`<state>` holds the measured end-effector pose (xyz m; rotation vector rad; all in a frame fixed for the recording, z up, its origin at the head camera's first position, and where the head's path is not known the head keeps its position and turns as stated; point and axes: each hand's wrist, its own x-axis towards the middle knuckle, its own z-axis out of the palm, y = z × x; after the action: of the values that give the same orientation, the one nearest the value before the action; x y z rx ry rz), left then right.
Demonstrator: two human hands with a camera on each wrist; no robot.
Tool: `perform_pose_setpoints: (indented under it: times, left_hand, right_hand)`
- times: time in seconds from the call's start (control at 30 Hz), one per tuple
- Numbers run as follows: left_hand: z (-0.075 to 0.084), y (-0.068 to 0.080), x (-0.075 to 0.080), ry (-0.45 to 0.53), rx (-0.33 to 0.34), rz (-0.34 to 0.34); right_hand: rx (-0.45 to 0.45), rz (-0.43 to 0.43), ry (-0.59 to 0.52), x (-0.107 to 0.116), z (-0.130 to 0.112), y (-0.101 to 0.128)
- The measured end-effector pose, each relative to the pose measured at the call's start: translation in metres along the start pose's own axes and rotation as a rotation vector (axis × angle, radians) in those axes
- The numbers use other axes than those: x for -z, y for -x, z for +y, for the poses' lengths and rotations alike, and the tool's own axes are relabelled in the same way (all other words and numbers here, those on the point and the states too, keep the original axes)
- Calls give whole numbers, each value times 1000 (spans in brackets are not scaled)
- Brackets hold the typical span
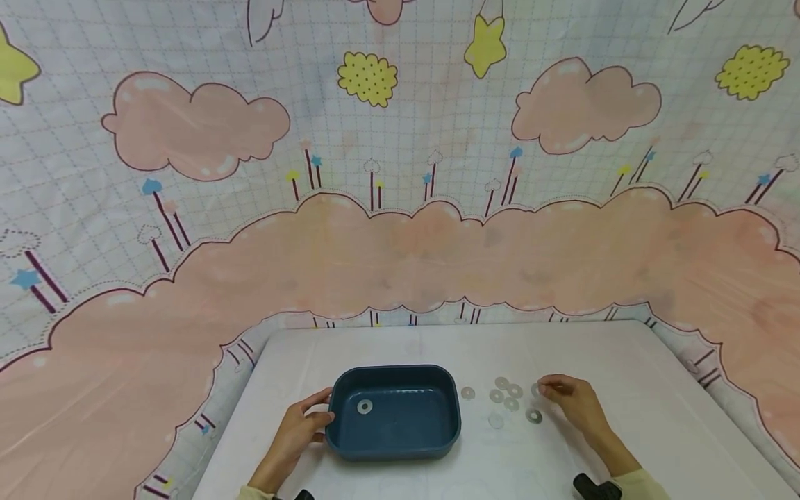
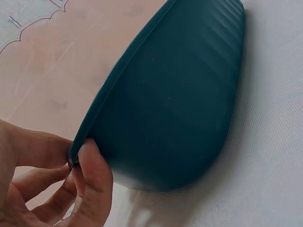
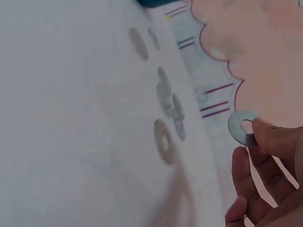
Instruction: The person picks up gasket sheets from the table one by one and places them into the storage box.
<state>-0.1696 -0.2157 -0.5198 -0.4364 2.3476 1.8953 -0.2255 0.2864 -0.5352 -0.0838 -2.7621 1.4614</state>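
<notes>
My left hand grips the left rim of a dark blue rectangular plastic basin. Seen from the left wrist, thumb and fingers pinch the basin's rim. One flat metal washer lies inside, toward its left. To the right of the basin, my right hand holds a washer by its edge between thumb and fingers, above the table. Several washers lie in a loose group left of this hand. A shinier washer lies just in front of it.
The white-covered table runs back to a patterned cloth with clouds and stars. A single washer lies beside the basin's right side, and a pale round disc lies nearer the front.
</notes>
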Motion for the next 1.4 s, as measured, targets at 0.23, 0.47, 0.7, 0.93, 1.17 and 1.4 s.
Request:
perform_pose_setpoints:
  times: [0.23,0.47,0.7,0.93,1.17,1.4]
  left_hand:
    - [0,1,0,2,-6,3]
    - [-1,1,0,11,-5,4]
    - [1,-2,1,4,-6,1]
    - [0,-7,2,1,-3,-2]
    - [0,-8,2,4,0,-4]
    - [0,-8,2,8,-5,-4]
  right_hand:
    - [39,-19,-90,2,-23,5]
    - [116,-33,-220,-2,-41,10]
    - [132,-41,-302,-9,-58,11]
    - [142,-72,-368,-16,-78,13]
    - [142,-90,-401,-22,-93,14]
    - [142,-88,-405,-31,-103,11]
